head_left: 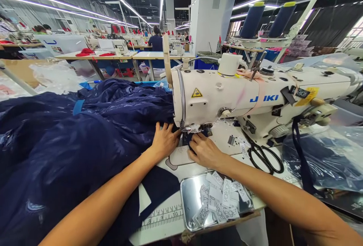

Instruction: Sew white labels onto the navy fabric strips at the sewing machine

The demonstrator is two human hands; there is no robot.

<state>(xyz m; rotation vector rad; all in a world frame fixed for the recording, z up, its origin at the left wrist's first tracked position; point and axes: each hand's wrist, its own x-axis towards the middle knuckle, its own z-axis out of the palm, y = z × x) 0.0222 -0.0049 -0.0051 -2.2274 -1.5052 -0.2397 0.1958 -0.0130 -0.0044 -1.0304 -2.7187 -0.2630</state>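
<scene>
A large heap of navy fabric (pixel 93 147) lies left of the white sewing machine (pixel 204 98), one edge running under its needle area. My left hand (pixel 166 140) is bent over the fabric just left of the needle, fingers closed on it. On the other side, my right hand (pixel 206 149) curls its fingers onto a dark piece of the fabric close to the presser foot. The foot and the stitching spot are mostly hidden by the hands and machine head. Below my right forearm sits a metal tray (pixel 188 200) of white printed labels (pixel 219 197).
Black-handled scissors (pixel 266 157) lie right of my right hand. A plastic-wrapped dark bundle (pixel 320 159) is at the right. A printed ruler (pixel 161 215) runs along the front edge. Two navy thread cones (pixel 252 19) stand behind the machine. A person (pixel 155 37) sits farther back.
</scene>
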